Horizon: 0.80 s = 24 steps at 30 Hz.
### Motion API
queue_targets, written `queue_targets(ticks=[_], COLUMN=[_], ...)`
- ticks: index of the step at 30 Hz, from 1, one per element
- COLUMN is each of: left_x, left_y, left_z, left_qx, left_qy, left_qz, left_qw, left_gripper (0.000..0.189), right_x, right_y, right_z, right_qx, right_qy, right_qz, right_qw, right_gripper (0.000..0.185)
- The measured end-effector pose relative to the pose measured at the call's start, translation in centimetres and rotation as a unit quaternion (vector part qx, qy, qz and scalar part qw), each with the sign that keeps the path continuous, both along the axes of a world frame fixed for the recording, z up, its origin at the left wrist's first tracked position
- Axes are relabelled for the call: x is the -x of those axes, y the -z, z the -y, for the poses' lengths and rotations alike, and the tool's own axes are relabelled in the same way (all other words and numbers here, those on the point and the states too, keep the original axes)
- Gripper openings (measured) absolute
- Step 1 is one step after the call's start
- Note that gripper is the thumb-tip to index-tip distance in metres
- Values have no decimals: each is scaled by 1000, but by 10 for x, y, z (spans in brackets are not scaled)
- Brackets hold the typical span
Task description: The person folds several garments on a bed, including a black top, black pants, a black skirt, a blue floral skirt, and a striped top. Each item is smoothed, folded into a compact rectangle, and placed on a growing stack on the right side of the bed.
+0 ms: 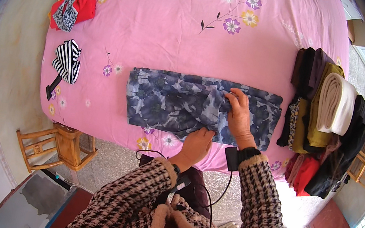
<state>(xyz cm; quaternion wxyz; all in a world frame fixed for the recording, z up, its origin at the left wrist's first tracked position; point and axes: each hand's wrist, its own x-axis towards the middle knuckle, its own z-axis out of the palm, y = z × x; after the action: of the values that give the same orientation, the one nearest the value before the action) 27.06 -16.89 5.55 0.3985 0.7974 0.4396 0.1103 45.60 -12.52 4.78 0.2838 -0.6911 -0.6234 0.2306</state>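
A blue-grey floral garment (156, 99) lies on the pink bed sheet (179, 42), folded into a long flat rectangle; its kind is not clear. A bunched part of it is folded back near the middle. At the garment's near edge, my left hand (196, 146) has its fingers curled on the cloth. My right hand (240, 119) is a little farther forward and to the right, gripping the edge of the folded-back part between thumb and fingers. The fingertips of both hands are partly hidden in the cloth.
Several folded clothes (318, 125) are piled on the right, a cream folded cloth (336, 102) on top. On the left lie a black-and-white striped item (67, 60) and a red-and-yellow bundle (81, 5). A wooden chair (68, 147) stands by the bed's near left corner.
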Motion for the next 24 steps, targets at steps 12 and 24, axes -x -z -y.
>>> queue_targets(ticks=[12, 24], left_x=[85, 110], left_y=[1, 17], left_z=[-69, -84], left_qx=[-129, -125], left_qy=[-20, 217], left_qz=[-9, -111], left_qw=[991, 962], left_gripper=[28, 40], right_x=[47, 62], right_y=[16, 47], right_z=[25, 103], right_qx=[-15, 304], right_qy=[143, 245], right_qz=[24, -386], right_qw=[989, 836], right_gripper=[40, 16])
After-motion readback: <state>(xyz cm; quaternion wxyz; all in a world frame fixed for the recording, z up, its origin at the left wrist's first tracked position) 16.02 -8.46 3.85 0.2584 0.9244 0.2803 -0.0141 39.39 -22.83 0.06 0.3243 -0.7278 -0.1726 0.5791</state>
